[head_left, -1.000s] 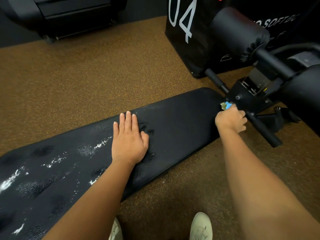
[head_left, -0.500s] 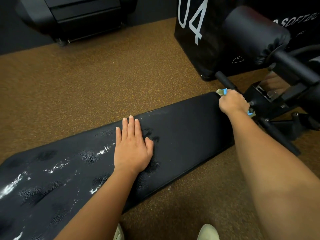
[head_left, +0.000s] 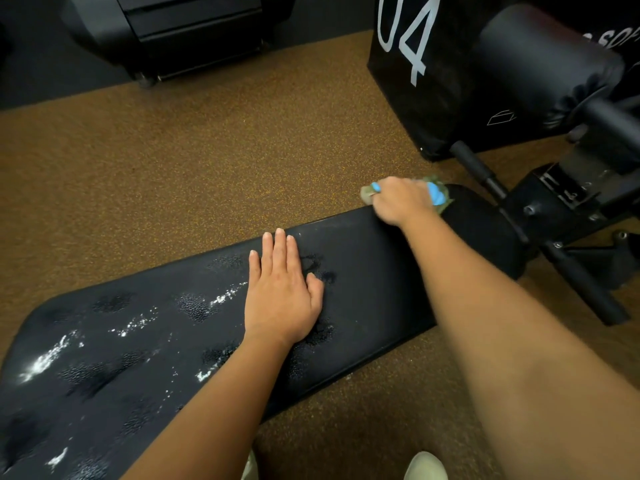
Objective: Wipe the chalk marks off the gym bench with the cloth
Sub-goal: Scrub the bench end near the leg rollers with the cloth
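Note:
A long black padded bench (head_left: 374, 271) runs from lower left to upper right. White chalk marks (head_left: 45, 360) streak its left half, with more chalk near its middle (head_left: 225, 296). My left hand (head_left: 282, 292) lies flat on the pad, fingers together, palm down. My right hand (head_left: 401, 200) is closed around a bunched green and blue cloth (head_left: 438, 195) and presses it on the far edge of the bench near its right end. Most of the cloth is hidden under the hand.
The bench frame and black bars (head_left: 571, 271) stick out at the right. A black soft box marked 04 (head_left: 415, 64) and a black roller pad (head_left: 540, 60) stand behind. A dark machine (head_left: 180, 32) sits at the top left. Brown speckled flooring (head_left: 173, 168) surrounds the bench; my shoes (head_left: 426, 467) are below.
My right hand with the cloth has swept from the bench's right end, by the frame, leftward along the far edge. My left hand has stayed flat on the pad.

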Motion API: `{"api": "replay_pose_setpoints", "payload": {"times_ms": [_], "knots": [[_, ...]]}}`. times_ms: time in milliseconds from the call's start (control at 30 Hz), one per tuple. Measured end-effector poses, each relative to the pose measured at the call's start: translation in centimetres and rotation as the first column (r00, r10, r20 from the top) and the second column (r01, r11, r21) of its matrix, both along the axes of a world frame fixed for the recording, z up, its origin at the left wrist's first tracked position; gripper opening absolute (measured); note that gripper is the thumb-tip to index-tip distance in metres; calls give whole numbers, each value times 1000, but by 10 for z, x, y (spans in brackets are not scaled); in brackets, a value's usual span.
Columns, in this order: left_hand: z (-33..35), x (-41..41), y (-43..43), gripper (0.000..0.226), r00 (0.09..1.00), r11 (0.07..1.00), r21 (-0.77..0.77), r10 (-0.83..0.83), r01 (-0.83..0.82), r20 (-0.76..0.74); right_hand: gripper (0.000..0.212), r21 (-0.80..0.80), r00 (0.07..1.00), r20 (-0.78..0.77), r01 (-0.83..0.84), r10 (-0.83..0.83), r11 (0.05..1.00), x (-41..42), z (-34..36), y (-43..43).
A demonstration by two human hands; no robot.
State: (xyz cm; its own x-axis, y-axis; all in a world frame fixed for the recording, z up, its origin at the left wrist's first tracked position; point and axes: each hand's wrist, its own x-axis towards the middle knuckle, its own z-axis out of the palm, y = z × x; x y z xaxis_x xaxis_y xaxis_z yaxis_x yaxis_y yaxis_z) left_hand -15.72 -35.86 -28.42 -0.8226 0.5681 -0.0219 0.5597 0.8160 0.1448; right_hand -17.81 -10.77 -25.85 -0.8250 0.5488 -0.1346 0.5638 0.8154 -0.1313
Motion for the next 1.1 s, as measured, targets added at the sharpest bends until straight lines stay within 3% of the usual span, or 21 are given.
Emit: {"api": "replay_pose_setpoints", "payload": {"times_ms": [300, 400, 500, 733, 800, 867, 933, 1100], "knots": [[1, 0, 0, 76, 1000, 1000, -3, -5, 5, -3, 29, 6, 934, -60, -353, 353, 936, 6, -12, -31], [1, 0, 0, 77, 1000, 1000, -8, -8, 8, 0, 33, 88, 979, 47, -204, 200, 975, 6, -8, -23], [0, 0, 0, 77, 1000, 1000, -19, -6, 6, 1, 34, 61, 996, 48, -73, 70, 995, -4, -7, -37], [1, 0, -1, 77, 1000, 1000, -21, -9, 9, -1, 36, -99, 885, -209, -442, 416, 891, 20, -16, -38], [1, 0, -1, 76, 1000, 1000, -13, -7, 7, 0, 43, -84, 915, -148, -389, 375, 917, 30, -15, -23], [0, 1, -2, 75, 1000, 1000, -8, -6, 6, 8, 46, -8, 980, -25, -197, 196, 980, 31, -12, -21], [0, 1, -2, 75, 1000, 1000, -16, -6, 6, 9, 46, 20, 990, -4, -137, 137, 990, 23, -8, -41], [1, 0, -2, 78, 1000, 999, -31, -9, 10, 19, 50, -83, 887, -111, -458, 448, 885, 29, -10, -85]]}}
